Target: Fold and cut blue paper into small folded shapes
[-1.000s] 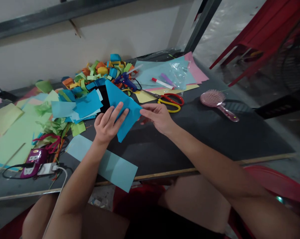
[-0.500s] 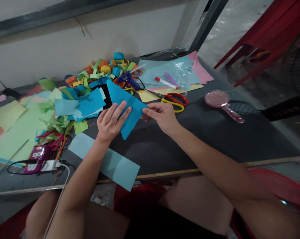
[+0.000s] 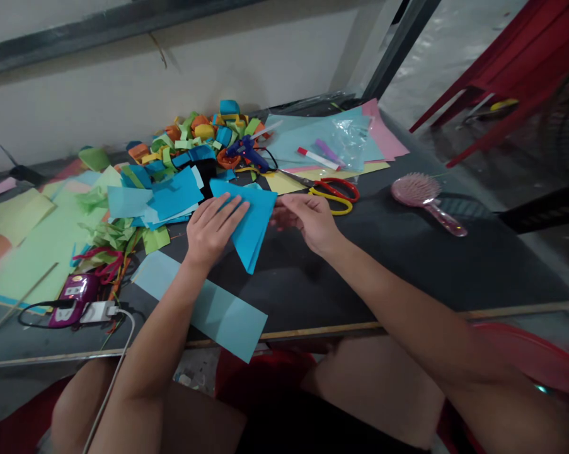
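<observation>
A sheet of blue paper [image 3: 256,217], folded into a triangle with its point downward, is held up above the dark table. My left hand [image 3: 213,230] grips it from the left, fingers lying over its front and the thumb hidden behind. At the top right corner, my right hand [image 3: 310,217] pinches the paper between thumb and forefinger, the other fingers curled below. Beneath my left forearm a long pale blue paper strip [image 3: 227,318] lies on the table, its end jutting past the front edge. Several blue paper pieces [image 3: 175,195] lie just left of my left hand.
Behind my hands are a heap of folded coloured paper pieces [image 3: 203,132], a blue glue gun [image 3: 251,153] and red-and-yellow scissors [image 3: 334,192]. A pink hairbrush [image 3: 426,195] lies to the right. At the left sit a purple corded device [image 3: 79,296] and green sheets [image 3: 38,252].
The blue paper has turned and folded over: its lower point hangs further down and layered edges now show. My right hand stays by its right corner. The view has shifted slightly.
</observation>
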`<state>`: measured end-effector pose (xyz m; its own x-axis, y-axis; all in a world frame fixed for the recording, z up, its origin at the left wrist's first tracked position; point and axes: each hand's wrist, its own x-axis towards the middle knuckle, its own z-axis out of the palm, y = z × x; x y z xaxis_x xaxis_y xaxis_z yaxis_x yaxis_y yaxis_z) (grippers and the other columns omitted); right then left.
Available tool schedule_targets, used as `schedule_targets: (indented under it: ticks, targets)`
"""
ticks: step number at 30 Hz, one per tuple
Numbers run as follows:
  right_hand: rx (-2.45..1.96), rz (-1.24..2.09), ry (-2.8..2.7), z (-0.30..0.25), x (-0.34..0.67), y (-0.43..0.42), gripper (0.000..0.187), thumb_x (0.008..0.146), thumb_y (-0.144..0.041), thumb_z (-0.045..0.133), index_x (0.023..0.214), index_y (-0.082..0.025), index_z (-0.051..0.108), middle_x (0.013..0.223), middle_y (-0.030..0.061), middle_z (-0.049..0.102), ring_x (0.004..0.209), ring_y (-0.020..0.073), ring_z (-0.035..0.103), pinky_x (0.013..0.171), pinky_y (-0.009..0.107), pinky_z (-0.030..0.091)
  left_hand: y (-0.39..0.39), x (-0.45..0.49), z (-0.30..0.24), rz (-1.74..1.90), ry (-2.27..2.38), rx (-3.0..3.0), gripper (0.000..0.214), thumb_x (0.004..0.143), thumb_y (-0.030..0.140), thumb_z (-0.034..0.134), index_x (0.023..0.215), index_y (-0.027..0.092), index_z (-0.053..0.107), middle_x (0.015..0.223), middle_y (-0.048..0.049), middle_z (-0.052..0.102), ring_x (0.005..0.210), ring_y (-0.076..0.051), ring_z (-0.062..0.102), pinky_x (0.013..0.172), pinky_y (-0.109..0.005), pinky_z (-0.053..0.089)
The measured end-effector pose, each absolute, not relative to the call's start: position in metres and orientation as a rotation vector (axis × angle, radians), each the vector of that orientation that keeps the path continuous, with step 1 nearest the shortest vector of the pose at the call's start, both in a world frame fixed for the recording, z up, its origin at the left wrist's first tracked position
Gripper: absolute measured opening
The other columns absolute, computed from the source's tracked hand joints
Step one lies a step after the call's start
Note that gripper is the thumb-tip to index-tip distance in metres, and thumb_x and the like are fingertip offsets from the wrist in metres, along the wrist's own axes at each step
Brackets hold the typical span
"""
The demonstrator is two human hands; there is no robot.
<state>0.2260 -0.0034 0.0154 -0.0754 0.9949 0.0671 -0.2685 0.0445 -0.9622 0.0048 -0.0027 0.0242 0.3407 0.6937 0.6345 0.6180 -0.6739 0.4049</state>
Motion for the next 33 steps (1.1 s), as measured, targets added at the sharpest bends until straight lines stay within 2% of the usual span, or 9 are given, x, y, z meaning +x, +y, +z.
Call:
schedule_targets:
  ticks: [3,5,7,11,15,18,24,29,33]
  targets:
    - [-0.977,1.261,-1.12,0.013,0.228,-0.001,0.037,0.075,-0.055,0.071,0.088,-0.02,0.075,0.078,0.0052,0.076,0.063,0.0159,0.07,0.053,0.027,0.056,0.002,0.01,0.019,1.45,1.407,2.047,0.019,0.085,0.038,0.066,0.091,0.023,0.076,0.087,-0.0061,0.077,0.086,-0.025,0.074,0.074,-0.033,0.057]
    - [-1.026,1.138,-1.217,0.01,0.229,0.0,0.039,0.07,-0.049,0.077,0.097,-0.02,0.073,0.087,0.0061,0.076,0.076,0.0178,0.072,0.059,0.027,0.057,0.007,0.014,0.014,1.539,1.509,1.622,0.031,0.079,0.047,0.071,0.063,0.02,0.068,0.05,-0.0019,0.061,0.056,-0.022,0.069,0.047,-0.027,0.049]
    - [-1.049,1.09,-1.36,0.006,0.227,-0.001,0.048,0.067,-0.045,0.081,0.108,-0.021,0.071,0.101,0.0077,0.076,0.093,0.0213,0.071,0.065,0.028,0.058,0.011,0.019,0.012,1.545,1.457,1.324,0.041,0.073,0.052,0.074,0.054,0.019,0.059,0.042,0.0013,0.049,0.045,-0.019,0.063,0.038,-0.025,0.041]
    - [-1.102,1.131,-1.588,-0.001,0.22,-0.005,0.035,0.075,-0.047,0.074,0.094,-0.019,0.074,0.091,0.0079,0.077,0.087,0.0232,0.073,0.07,0.032,0.058,0.011,0.029,0.017,1.486,1.225,1.028,0.044,0.061,0.056,0.08,0.066,0.018,0.06,0.058,0.0007,0.06,0.045,-0.012,0.057,0.04,-0.024,0.047]
    - [-1.079,1.273,-1.616,-0.001,0.217,-0.008,0.03,0.079,-0.046,0.07,0.076,-0.016,0.072,0.075,0.0072,0.076,0.067,0.0185,0.072,0.063,0.029,0.056,0.007,0.035,0.022,1.443,1.175,0.91,0.052,0.055,0.057,0.084,0.058,0.02,0.048,0.048,0.007,0.045,0.039,-0.006,0.043,0.036,-0.021,0.04]
    - [-1.1,1.329,-1.561,0.003,0.218,-0.007,0.029,0.075,-0.045,0.074,0.072,-0.016,0.073,0.072,0.0079,0.076,0.063,0.0166,0.07,0.058,0.026,0.054,0.009,0.031,0.023,1.465,1.218,0.854,0.058,0.06,0.062,0.079,0.056,0.022,0.037,0.044,0.0094,0.032,0.037,-0.005,0.037,0.034,-0.02,0.035]
    - [-1.018,1.384,-1.733,0.01,0.228,-0.005,0.03,0.079,-0.046,0.071,0.07,-0.017,0.074,0.071,0.0069,0.076,0.058,0.0137,0.067,0.054,0.024,0.05,0.02,0.005,0.025,1.51,1.292,0.891,0.062,0.073,0.082,0.049,0.058,0.025,0.031,0.045,0.0061,0.029,0.041,-0.011,0.044,0.044,-0.026,0.044]
    - [-0.935,1.349,-1.917,0.012,0.231,-0.006,0.029,0.08,-0.043,0.07,0.066,-0.017,0.072,0.065,0.0043,0.074,0.048,0.0097,0.057,0.046,0.023,0.04,0.028,-0.006,0.02,1.578,1.362,0.873,0.066,0.072,0.083,0.05,0.052,0.026,0.023,0.041,0.0065,0.019,0.035,-0.009,0.029,0.041,-0.029,0.039]
    - [-1.026,1.386,-1.726,0.008,0.228,-0.003,0.03,0.082,-0.042,0.067,0.067,-0.016,0.068,0.067,0.0051,0.074,0.05,0.0105,0.06,0.047,0.023,0.041,0.027,0.005,0.017,1.452,1.194,1.039,0.064,0.075,0.085,0.042,0.06,0.023,0.052,0.048,-0.0012,0.05,0.051,-0.016,0.057,0.054,-0.031,0.05]
